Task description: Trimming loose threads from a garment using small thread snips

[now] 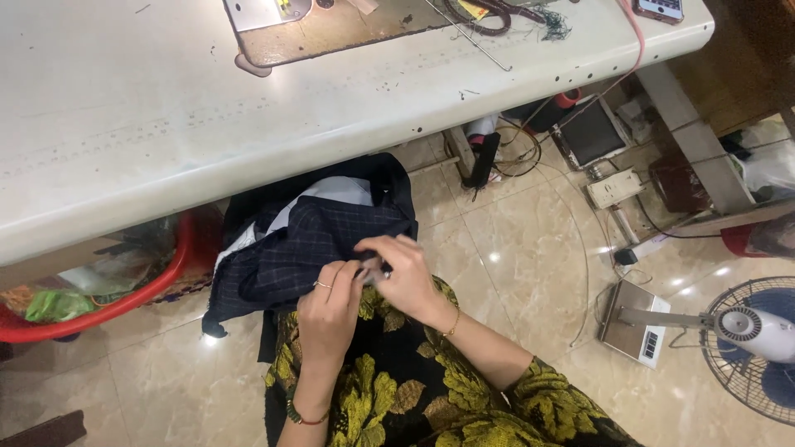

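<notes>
A dark navy checked garment point(302, 240) with a pale lining lies across my lap, below the edge of the white sewing table point(166, 124). My left hand point(331, 306) wears a ring and pinches the fabric near its lower edge. My right hand point(403, 269) grips the same spot from the right, fingers curled over a fold. Both hands meet at one small point of cloth; what sits between the fingertips is hidden. My lap is covered by black cloth with yellow leaves point(397, 389).
A red plastic basin point(124, 302) with bags stands under the table at left. On the tiled floor at right lie cables, a small scale point(633, 327), a pedal unit point(592, 132) and a standing fan point(758, 343). A phone point(660, 8) rests on the table's far corner.
</notes>
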